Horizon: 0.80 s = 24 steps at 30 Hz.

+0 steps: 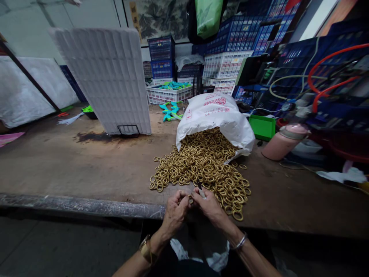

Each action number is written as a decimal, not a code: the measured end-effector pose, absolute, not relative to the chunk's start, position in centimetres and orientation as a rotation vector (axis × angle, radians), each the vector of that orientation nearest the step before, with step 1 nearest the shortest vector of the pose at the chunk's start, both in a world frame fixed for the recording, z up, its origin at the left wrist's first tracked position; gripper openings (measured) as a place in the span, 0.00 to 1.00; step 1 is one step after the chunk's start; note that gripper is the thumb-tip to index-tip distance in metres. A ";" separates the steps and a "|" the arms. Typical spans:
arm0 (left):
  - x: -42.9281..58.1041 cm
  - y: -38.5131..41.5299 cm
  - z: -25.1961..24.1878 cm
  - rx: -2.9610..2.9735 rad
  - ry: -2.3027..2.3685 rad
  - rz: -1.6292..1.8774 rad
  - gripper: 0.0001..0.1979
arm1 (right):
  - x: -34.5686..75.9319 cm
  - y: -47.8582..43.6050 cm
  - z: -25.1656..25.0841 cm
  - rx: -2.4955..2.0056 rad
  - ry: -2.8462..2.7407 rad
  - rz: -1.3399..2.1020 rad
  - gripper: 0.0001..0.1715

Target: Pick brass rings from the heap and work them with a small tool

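Note:
At the table's front edge my hands meet, fingertips close together. My left hand (175, 209) is closed, pinching a small brass-coloured ring (190, 200) between thumb and fingers. My right hand (210, 207) is closed around a thin blade-like tool (202, 193), dark at its far end and pale nearer the fingers. The right fingertips are at the held ring; whether they touch it is hard to tell. Just beyond both hands spreads a large pile of similar rings (198, 167). It spills out of the mouth of a white woven sack (213, 109) lying on its side.
A tall pale ribbed panel (106, 80) stands at the left on the brown table (72, 169). A pink bottle (284, 142) and a green tray (262, 127) are right of the sack. Behind are stacked blue crates (161, 54) and a white crate (170, 95) holding turquoise-green pieces.

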<state>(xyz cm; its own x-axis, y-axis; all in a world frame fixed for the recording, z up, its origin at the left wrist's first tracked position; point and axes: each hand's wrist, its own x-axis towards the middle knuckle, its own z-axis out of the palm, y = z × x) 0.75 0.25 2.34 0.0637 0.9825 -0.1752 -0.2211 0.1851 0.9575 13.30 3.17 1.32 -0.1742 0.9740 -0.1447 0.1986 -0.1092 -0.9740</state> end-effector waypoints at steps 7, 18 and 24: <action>0.3 -0.1 2.5 0.887 0.984 0.972 0.17 | 13.4 2.7 2.1 -1.361 -1.671 1.135 0.11; 0.3 -0.9 2.8 0.778 0.960 1.037 0.18 | 13.6 1.9 1.8 -1.446 -1.948 0.812 0.10; 0.5 -0.9 3.9 0.789 0.985 1.122 0.17 | 13.7 1.1 0.6 -1.312 -2.243 0.489 0.13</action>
